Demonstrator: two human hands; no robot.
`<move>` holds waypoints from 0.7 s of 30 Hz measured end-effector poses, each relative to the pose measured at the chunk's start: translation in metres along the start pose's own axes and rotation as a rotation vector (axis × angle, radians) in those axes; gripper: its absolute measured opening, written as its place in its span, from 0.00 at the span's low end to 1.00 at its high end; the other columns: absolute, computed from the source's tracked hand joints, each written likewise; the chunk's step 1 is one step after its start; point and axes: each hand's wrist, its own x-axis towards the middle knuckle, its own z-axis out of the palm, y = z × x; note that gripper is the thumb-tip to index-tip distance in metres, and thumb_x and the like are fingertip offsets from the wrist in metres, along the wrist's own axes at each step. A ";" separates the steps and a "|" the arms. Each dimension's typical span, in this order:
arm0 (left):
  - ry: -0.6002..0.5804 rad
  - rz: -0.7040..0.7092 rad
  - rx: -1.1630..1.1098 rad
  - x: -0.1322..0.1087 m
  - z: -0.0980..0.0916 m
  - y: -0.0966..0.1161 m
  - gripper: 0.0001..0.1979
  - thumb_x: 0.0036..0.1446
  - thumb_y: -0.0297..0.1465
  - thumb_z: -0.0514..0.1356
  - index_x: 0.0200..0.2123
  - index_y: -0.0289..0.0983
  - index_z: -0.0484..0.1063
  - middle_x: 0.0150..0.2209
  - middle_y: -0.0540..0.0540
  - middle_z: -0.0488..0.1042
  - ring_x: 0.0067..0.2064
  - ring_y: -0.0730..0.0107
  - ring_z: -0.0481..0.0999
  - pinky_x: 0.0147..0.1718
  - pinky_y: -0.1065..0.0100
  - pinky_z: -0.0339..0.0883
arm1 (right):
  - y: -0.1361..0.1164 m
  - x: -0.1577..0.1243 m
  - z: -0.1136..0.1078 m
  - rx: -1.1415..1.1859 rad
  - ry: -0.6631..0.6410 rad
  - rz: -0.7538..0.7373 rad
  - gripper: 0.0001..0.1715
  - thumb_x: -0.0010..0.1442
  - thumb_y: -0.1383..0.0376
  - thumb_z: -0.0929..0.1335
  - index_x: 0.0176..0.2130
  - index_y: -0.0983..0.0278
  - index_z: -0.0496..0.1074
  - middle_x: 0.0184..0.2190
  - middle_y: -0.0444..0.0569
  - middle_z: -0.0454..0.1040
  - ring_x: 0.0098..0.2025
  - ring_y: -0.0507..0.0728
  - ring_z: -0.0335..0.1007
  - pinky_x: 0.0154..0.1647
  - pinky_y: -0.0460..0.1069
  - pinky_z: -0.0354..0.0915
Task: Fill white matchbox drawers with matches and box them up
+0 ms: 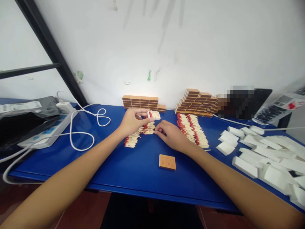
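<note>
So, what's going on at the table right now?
A person's left hand holds a small white tray with matches in it. The right hand is beside a loose match pile; whether it grips a match is hard to tell. One matchbox lies nearer the person, stacked matchboxes stand at the back, and more white trays are heaped at the right.

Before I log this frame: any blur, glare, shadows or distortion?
Head view: wide-angle stretch on the forearms toward the lower corners; soft sheen on the blue table; faint dark streaks high on the wall, possibly shadows; pixelation hides something at right; the hands show no obvious motion blur.
</note>
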 end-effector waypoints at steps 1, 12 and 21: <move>0.000 0.004 0.001 0.000 0.000 0.000 0.29 0.43 0.39 0.80 0.50 0.37 0.85 0.47 0.39 0.86 0.40 0.62 0.82 0.40 0.62 0.78 | 0.001 -0.001 0.000 -0.005 -0.006 -0.009 0.06 0.70 0.70 0.66 0.39 0.62 0.72 0.38 0.49 0.72 0.40 0.58 0.70 0.43 0.53 0.66; -0.020 -0.004 0.001 0.000 0.000 0.000 0.30 0.42 0.39 0.81 0.49 0.35 0.85 0.45 0.39 0.86 0.38 0.63 0.83 0.38 0.64 0.77 | -0.003 -0.006 -0.006 0.025 -0.033 -0.033 0.06 0.72 0.68 0.65 0.40 0.61 0.70 0.39 0.48 0.71 0.38 0.56 0.69 0.41 0.52 0.66; -0.025 0.022 -0.017 0.002 0.000 -0.004 0.29 0.43 0.40 0.80 0.49 0.35 0.85 0.45 0.39 0.86 0.38 0.62 0.83 0.40 0.63 0.78 | -0.017 -0.009 -0.001 0.005 -0.022 -0.060 0.04 0.70 0.68 0.68 0.39 0.60 0.69 0.39 0.48 0.72 0.40 0.57 0.70 0.42 0.52 0.65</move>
